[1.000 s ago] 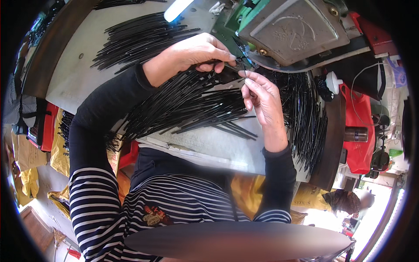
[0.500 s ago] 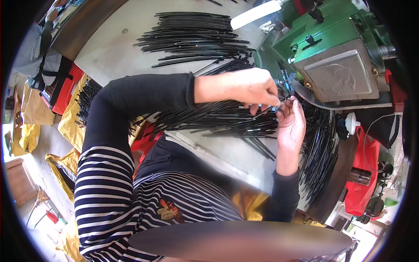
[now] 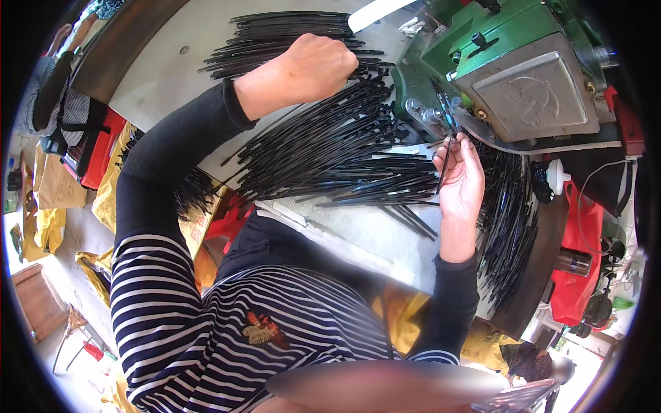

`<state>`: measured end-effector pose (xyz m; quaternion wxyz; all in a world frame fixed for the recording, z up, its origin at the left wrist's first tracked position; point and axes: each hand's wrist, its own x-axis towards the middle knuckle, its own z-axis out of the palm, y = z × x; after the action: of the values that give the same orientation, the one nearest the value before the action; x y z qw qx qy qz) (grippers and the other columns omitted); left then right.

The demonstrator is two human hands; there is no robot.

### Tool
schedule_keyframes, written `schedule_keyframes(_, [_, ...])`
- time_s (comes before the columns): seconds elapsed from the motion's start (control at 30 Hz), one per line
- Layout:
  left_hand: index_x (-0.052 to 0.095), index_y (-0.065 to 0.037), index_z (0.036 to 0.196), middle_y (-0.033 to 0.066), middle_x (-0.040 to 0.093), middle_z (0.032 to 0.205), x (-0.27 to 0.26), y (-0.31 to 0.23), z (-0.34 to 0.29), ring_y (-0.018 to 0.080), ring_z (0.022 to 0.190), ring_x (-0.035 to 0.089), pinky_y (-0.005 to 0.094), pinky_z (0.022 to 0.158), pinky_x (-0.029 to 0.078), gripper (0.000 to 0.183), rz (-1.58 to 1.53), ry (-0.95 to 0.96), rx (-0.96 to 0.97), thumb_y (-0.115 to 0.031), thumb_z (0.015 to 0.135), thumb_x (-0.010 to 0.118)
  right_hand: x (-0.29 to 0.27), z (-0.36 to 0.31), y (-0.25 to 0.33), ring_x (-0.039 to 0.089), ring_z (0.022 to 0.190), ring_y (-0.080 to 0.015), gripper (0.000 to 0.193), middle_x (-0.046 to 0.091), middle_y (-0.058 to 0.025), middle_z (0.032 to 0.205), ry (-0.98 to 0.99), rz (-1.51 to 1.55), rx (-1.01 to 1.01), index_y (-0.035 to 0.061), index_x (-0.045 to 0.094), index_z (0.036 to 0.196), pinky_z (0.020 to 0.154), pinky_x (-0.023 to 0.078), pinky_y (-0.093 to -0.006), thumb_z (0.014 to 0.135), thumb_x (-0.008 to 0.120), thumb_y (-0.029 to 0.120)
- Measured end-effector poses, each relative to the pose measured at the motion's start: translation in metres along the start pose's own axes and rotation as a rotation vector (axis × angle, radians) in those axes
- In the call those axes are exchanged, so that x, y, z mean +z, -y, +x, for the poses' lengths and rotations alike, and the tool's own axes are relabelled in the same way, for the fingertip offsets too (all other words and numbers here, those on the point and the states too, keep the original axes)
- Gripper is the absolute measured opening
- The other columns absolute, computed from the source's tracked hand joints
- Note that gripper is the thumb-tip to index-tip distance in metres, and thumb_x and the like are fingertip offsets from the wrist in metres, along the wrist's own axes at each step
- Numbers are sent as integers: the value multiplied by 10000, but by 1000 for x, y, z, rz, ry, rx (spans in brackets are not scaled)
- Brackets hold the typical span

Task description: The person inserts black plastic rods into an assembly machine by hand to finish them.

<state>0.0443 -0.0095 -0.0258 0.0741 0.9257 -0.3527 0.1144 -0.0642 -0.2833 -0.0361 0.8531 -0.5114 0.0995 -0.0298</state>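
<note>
My left hand [image 3: 303, 72] is curled into a fist over the near edge of the far bundle of thin black rods [image 3: 289, 27]. Its fingertips are hidden, so what it holds, if anything, does not show. My right hand [image 3: 460, 182] is palm up with the fingers bent, pinching a thin black rod [image 3: 445, 164] just below the metal tooling [image 3: 451, 113] of a green machine [image 3: 513, 76]. Between my hands spreads a larger pile of black rods [image 3: 317, 141], fanned across the pale tabletop [image 3: 162, 76].
More black rods [image 3: 506, 241] hang over the table's right edge. A white bar [image 3: 382, 12] sticks out beside the machine. Red cloth [image 3: 577, 255] and a dark bottle [image 3: 573, 261] are at the right. Yellow sacks [image 3: 103, 199] lie at the left, where another person's arm [image 3: 58, 82] shows.
My left hand has moved away from my right hand, to the left and toward the far bundle, and closed into a fist. My right hand stays near the machine.
</note>
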Motion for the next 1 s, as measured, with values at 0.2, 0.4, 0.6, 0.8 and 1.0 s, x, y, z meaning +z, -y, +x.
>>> schedule_keyframes(0.2, [633, -27, 728, 136, 620, 695, -4, 3, -1, 322, 694, 604, 411, 627, 480, 124, -62, 25, -67, -125, 733, 557, 2, -1, 0, 634, 738, -175, 171, 620, -95, 868, 25, -2, 5, 9, 566, 997, 625, 546, -274, 915, 502, 145])
schedule_keyframes(0.4, [633, -36, 775, 111, 630, 707, 1, -2, -2, 301, 705, 608, 400, 648, 480, 138, -237, 32, -77, -160, 741, 585, 4, -2, 1, 629, 722, -172, 175, 620, -94, 857, 42, -23, 17, 4, 569, 995, 611, 542, -280, 913, 509, 146])
schedule_keyframes(0.6, [632, -33, 802, 110, 643, 742, 0, -6, -3, 299, 728, 614, 392, 660, 486, 163, -221, -25, -43, -175, 733, 592, 5, -3, 1, 631, 721, -173, 184, 625, -94, 847, 25, -43, 37, 0, 570, 1002, 602, 537, -284, 911, 516, 151])
schedule_keyframes(0.8, [648, -31, 813, 113, 657, 770, 0, -2, 2, 292, 737, 628, 370, 665, 496, 203, -329, 100, -103, -182, 689, 594, 6, -3, 2, 632, 682, -172, 194, 631, -95, 834, 59, -81, 34, -7, 565, 1011, 594, 535, -285, 909, 519, 151])
schedule_keyframes(1.0, [641, -18, 777, 107, 651, 742, -3, -4, 4, 288, 708, 622, 364, 652, 493, 221, -374, 178, -128, -196, 658, 586, 5, -4, 2, 633, 680, -173, 198, 637, -99, 848, 99, -123, 40, -5, 564, 1016, 598, 533, -289, 911, 519, 156])
